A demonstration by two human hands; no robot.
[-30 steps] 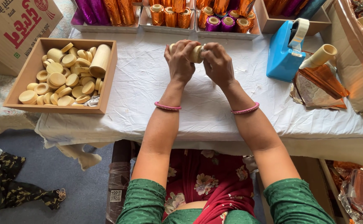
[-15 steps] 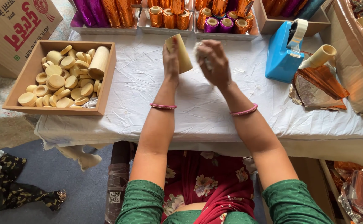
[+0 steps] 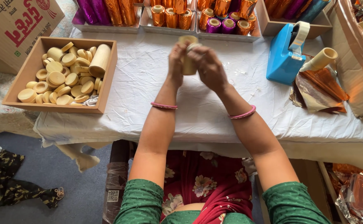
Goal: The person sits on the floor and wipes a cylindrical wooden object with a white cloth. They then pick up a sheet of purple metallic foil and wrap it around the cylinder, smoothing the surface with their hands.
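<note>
Both hands, the left hand (image 3: 176,62) and right hand (image 3: 208,68), clasp one pale cylinder (image 3: 188,56) above the white tablecloth (image 3: 148,83); its long axis stands nearly upright. A wooden box (image 3: 102,89) of round discs (image 3: 57,78) lies left.

Soft, even daylight, faint shadows, slight motion blur at the hands (image 3: 194,62), wide-angle bending at edges.
</note>
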